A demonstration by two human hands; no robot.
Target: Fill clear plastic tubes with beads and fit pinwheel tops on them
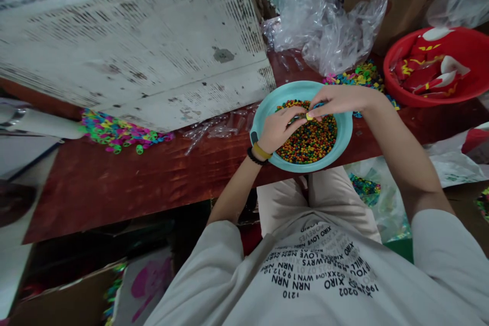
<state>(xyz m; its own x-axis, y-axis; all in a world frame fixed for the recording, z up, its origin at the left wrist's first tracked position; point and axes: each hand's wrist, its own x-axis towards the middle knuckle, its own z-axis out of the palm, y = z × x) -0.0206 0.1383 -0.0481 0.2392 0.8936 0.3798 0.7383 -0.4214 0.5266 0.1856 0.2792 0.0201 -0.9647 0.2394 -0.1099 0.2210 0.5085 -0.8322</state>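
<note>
My two hands meet above a light blue basin (263, 153) filled with small round multicoloured beads or candies (309, 145). With fingers curled together, my left hand (278, 126) hovers over the left part of the basin. Something small and partly see-through seems to be in its fingertips, too hidden to name. From the right comes my right hand (336, 99), its thumb and fingers pinched on a small yellow piece (309, 116) right at the left hand's fingertips. A bit of blue shows under the right fingers; I cannot tell what it is.
On the red-brown table (153, 178) lie clear plastic tubes (219, 127) and a pile of colourful small plastic parts (118, 132). A large white carton (133, 56) stands behind. To the right are clear plastic bags (328, 25), more colourful parts (359, 75) and a red basin (458, 97).
</note>
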